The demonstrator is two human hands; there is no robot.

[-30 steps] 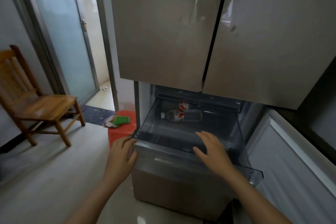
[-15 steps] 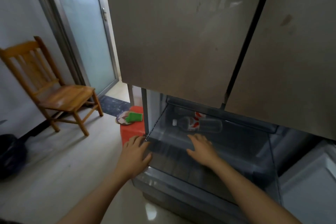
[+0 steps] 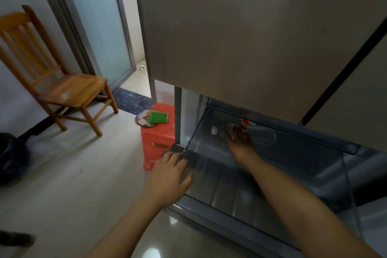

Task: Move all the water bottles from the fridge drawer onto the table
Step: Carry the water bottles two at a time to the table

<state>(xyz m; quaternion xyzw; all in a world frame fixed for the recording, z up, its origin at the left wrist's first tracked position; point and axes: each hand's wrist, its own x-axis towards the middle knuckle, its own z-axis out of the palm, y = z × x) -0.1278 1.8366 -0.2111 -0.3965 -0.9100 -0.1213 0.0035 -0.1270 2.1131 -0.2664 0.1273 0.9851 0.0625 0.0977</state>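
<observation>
My right hand (image 3: 240, 142) reaches a water bottle (image 3: 251, 134) lying at the fridge drawer's (image 3: 240, 184) back edge — fingers spread, not closed. Left hand (image 3: 169, 176) rests flat on the front-left corner. The bottle could roll away if nudged.

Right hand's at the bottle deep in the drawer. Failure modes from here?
1. The water bottle lies on its side at the back of the fridge drawer; the right hand is only at its neck end, so it may roll or slip.
2. The fridge door overhangs the bottle, so lifting straight up could knock knuckles or bottle.
3. The left hand rests on the drawer's corner, so the drawer sliding could pinch fingers.
</observation>
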